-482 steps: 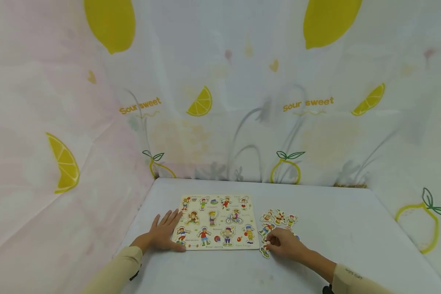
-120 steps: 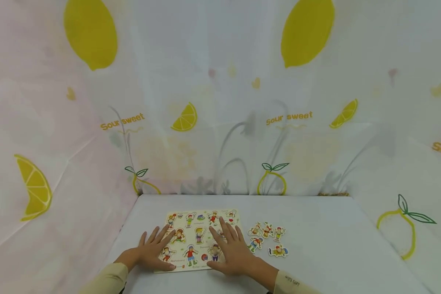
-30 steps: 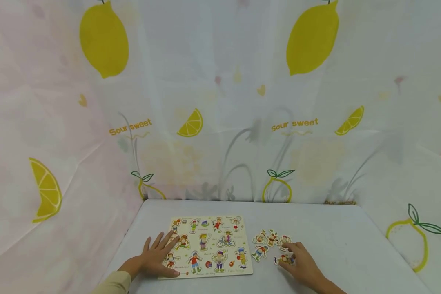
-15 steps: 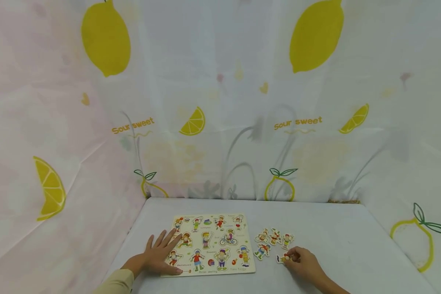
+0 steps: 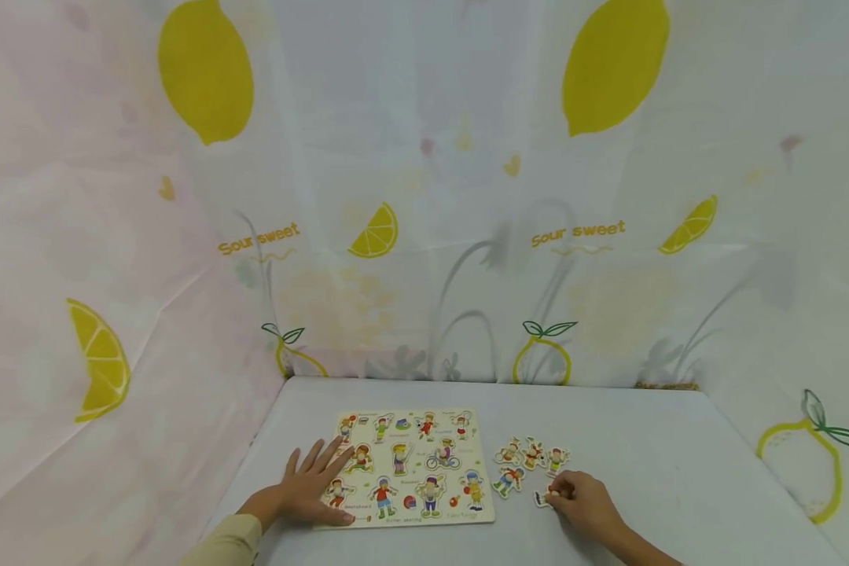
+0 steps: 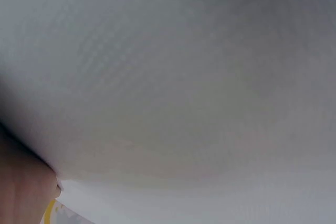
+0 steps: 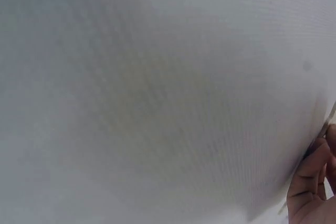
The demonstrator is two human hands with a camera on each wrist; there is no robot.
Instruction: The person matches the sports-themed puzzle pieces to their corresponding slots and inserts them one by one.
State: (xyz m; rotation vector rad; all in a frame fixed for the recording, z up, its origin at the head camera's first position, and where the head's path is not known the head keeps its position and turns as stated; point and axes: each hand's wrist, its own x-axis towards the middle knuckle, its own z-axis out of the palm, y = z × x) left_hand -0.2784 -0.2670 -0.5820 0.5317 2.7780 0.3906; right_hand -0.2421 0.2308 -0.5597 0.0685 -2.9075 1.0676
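Observation:
In the head view my left hand (image 5: 307, 489) lies with fingers spread on the left edge of a cream puzzle board (image 5: 368, 483) printed with sports figures. Only part of that hand shows in the left wrist view's lower left corner. To the right of the board my right hand (image 5: 586, 505) pinches a figure-shaped puzzle piece (image 5: 542, 498) between thumb and fingers. The fingers hide most of this piece. At the right edge of the right wrist view, curled fingers (image 7: 310, 182) hold a thin edge close to the white surface.
Several loose puzzle pieces (image 5: 533, 456) lie between the board and my right hand, one of them a blue-helmeted figure (image 5: 508, 481). Everything rests on a white table (image 5: 665, 464). Behind it hangs a lemon-print cloth backdrop (image 5: 460, 259).
Four seconds ago both hands lay on the board. My right hand has since moved right to the loose pieces and now pinches one. The left hand stays on the board's edge.

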